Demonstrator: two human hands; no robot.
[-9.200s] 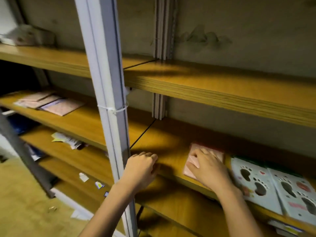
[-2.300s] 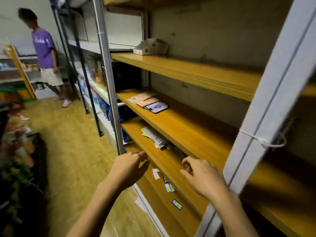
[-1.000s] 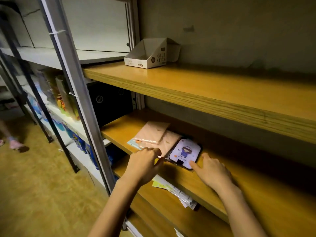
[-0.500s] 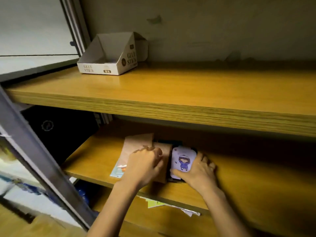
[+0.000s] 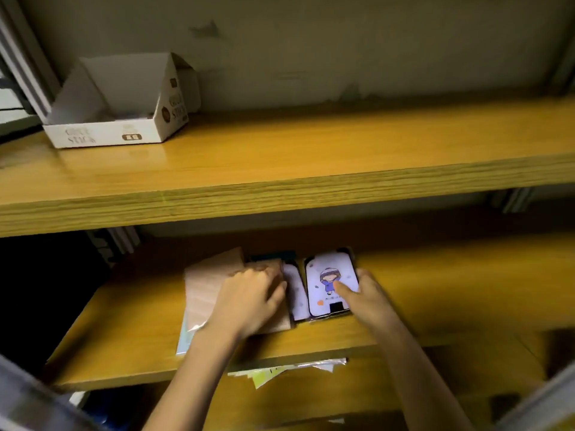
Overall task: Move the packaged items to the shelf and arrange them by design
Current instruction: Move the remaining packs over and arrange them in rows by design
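Observation:
On the middle wooden shelf [image 5: 130, 346] lies a pile of flat packaged items. My right hand [image 5: 364, 301] pinches a pale purple package with a cartoon figure [image 5: 326, 275], thumb on its face and fingers along its right edge. To its left a second pale purple package [image 5: 295, 290] shows as a narrow strip. My left hand [image 5: 249, 301] rests with bent fingers on a brown paper packet [image 5: 208, 281] and covers most of it. A light blue packet [image 5: 183, 340] pokes out beneath the brown one.
An open white cardboard display box [image 5: 124, 119] stands at the left of the upper shelf [image 5: 311, 181]. A dark teal item [image 5: 273, 256] lies behind the pile. Loose packets [image 5: 280, 370] stick out on the shelf below. Grey metal posts cross both bottom corners.
I have walked left from the footprint packages to this pile and leaned in. My right hand has slid the cartoon package to the right, uncovering a second purple one. My left hand stays on the brown packet.

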